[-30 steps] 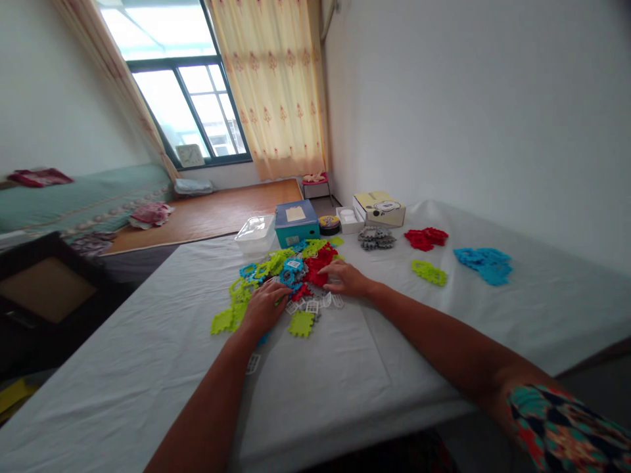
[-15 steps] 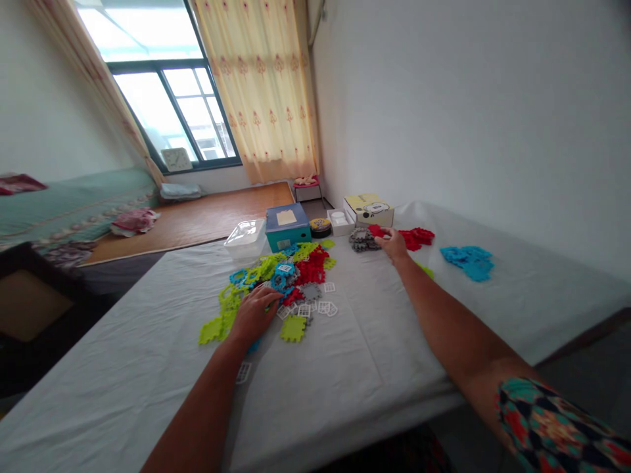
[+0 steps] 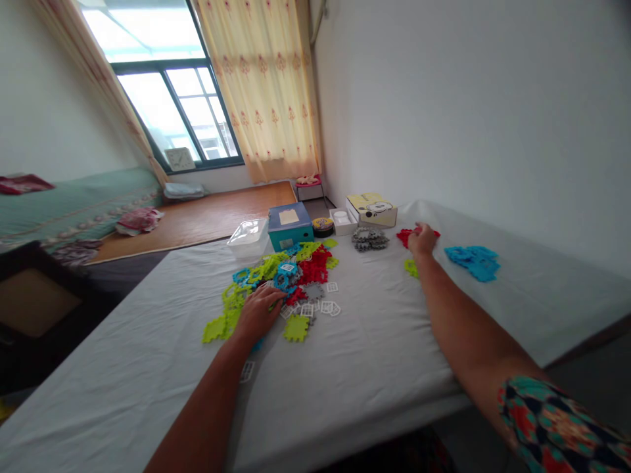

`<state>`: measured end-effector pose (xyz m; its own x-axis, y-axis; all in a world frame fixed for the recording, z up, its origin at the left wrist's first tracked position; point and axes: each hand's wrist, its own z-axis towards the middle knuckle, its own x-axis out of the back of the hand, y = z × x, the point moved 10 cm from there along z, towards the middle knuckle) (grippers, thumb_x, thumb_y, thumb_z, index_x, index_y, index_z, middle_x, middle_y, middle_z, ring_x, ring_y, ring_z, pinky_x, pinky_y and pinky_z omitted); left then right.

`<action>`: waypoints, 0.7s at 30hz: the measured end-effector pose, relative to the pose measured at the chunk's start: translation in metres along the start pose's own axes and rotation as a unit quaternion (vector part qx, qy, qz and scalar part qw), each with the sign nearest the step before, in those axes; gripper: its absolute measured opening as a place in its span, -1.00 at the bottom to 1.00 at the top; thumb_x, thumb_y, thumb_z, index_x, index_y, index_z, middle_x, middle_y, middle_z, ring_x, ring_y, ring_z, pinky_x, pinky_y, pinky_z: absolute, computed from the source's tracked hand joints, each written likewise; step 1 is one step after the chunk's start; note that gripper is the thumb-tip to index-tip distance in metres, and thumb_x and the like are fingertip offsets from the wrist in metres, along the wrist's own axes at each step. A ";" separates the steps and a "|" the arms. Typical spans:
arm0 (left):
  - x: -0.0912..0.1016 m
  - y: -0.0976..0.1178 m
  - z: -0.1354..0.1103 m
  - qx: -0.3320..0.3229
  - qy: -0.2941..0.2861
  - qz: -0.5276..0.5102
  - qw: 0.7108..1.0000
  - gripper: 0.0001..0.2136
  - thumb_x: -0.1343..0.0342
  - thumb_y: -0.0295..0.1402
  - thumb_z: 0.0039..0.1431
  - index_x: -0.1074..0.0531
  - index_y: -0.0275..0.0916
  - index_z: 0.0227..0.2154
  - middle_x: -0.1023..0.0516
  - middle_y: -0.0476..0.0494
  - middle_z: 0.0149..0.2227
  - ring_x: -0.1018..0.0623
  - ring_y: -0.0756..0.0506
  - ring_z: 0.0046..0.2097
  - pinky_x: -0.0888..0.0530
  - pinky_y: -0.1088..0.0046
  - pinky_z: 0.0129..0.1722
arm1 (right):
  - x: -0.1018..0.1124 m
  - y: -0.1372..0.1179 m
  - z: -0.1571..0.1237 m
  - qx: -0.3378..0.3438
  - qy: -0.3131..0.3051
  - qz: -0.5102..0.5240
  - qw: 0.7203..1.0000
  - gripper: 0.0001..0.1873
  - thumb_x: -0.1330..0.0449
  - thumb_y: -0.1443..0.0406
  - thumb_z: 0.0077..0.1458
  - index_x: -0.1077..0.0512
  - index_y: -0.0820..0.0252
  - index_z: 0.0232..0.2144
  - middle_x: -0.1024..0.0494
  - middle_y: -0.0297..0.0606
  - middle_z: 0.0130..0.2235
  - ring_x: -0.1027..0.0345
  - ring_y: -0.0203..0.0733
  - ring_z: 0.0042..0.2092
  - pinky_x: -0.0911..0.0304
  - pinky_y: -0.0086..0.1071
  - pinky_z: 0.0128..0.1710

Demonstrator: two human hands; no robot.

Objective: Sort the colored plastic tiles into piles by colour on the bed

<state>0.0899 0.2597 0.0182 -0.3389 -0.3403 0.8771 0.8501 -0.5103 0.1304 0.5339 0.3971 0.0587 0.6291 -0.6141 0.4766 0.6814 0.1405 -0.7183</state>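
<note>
My left hand (image 3: 259, 313) lies on the near edge of a mixed pile of notched plastic building pieces, with its fingers stretched over lime and blue ones. The pile holds lime pieces (image 3: 229, 320), a blue block (image 3: 286, 276) and red pieces (image 3: 314, 268). Over at the right, my right hand (image 3: 422, 242) is at a small heap of red pieces (image 3: 405, 236), its fingers closed on a red piece and partly hiding the heap. A lime piece (image 3: 410, 267) lies just below that hand. Stacked gray pieces (image 3: 369, 240) stand to its left, and blue pieces (image 3: 473, 261) to its right.
Behind the pile stand a clear plastic tub (image 3: 248, 238), a blue box (image 3: 290, 226), a round tin (image 3: 323, 227), a white open box (image 3: 343, 222) and a yellow box (image 3: 372, 210). White grid pieces (image 3: 307, 310) lie in front. A wall (image 3: 473, 131) borders the right side.
My right hand has carried a red piece rightward from beside the gray stack to the red heap. My left hand stays on the mixed pile. The view has shifted slightly.
</note>
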 end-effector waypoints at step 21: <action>-0.006 -0.004 0.002 0.072 -0.012 0.050 0.996 -0.55 -0.03 -0.19 0.26 -0.30 -0.05 0.20 -0.34 -0.17 0.22 -0.32 -0.27 0.23 -0.30 0.06 0.19 | -0.134 -0.191 -0.220 0.414 -0.484 0.181 0.750 -0.66 -0.21 0.32 0.11 -0.50 0.17 -0.04 -0.56 -0.16 -0.01 -0.39 -0.14 0.04 -0.24 -0.28 0.07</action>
<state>0.0897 0.2658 0.0132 -0.2406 -0.3641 0.8997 0.9287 -0.3558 0.1043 0.2372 0.2812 0.0204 0.5328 0.3750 0.7586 0.1475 0.8416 -0.5196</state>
